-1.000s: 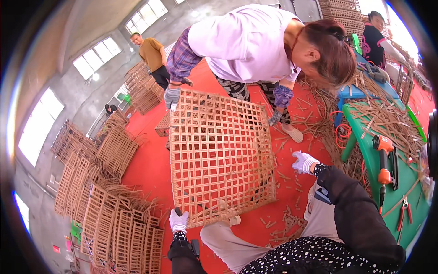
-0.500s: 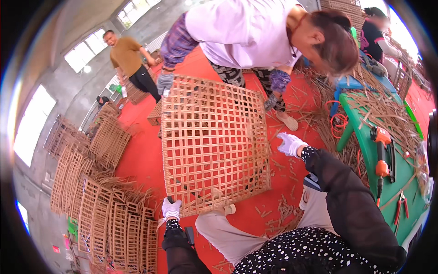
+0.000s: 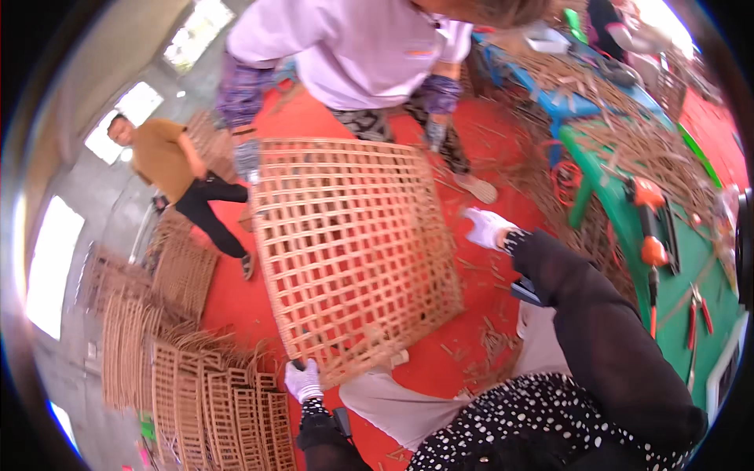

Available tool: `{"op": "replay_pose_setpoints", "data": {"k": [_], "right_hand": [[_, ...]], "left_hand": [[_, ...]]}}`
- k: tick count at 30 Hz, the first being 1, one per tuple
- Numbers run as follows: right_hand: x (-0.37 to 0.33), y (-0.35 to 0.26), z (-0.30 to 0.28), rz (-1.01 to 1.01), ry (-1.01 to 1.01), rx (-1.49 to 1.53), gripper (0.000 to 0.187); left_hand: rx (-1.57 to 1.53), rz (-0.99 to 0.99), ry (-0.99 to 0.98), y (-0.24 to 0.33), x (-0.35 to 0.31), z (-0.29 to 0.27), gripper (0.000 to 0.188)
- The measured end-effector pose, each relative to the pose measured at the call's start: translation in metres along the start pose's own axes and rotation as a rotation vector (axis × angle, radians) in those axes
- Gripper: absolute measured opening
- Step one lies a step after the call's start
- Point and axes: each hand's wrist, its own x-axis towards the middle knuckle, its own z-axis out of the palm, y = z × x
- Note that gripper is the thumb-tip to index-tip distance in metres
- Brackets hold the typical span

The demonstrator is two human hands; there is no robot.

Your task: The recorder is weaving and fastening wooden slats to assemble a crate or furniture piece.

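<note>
A large square lattice panel of pale woven bamboo strips stands tilted over the red floor, its slats crossing in an open grid with small square gaps and rough, splintery ends along the lower edge. The person's left hand, in a white knitted glove, is at the panel's near lower corner with its grip pressed together around the edge strip there. The right hand, also in a white glove and coming out of a black sleeve, hangs just beside the panel's right edge, apart from it; whether its grip is spread or closed cannot be told from this angle. Opposite, a co-worker in a pale lilac shirt and patterned sleeves bends over the far edge, one grey-gloved hand clamped on the top left corner and the other gloved hand at the top right corner. Thin shavings and short offcuts lie scattered on the floor near the person's light trousers. To the left, stacks of finished lattice panels lean together, their curved rims bristling with loose strip ends. To the right stands a green bench carrying an orange power drill, red-handled pliers and a heap of long thin bamboo strips. Another person in a mustard shirt walks in the background.
</note>
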Motion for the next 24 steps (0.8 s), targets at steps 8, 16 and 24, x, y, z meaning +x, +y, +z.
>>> {"op": "replay_pose_setpoints", "data": {"k": [8, 16, 24], "right_hand": [[0.021, -0.09, -0.055, -0.25, -0.029, 0.087, 0.057], [0.039, -0.302, -0.129, -0.832, 0.142, 0.062, 0.063], [0.066, -0.359, -0.13, -0.823, 0.167, -0.062, 0.063]], "left_hand": [[0.167, -0.074, -0.05, -0.003, -0.029, -0.005, 0.031], [0.206, -0.137, -0.046, -0.017, -0.053, -0.011, 0.035], [0.162, -0.041, -0.026, -0.024, -0.071, -0.011, 0.033]]}}
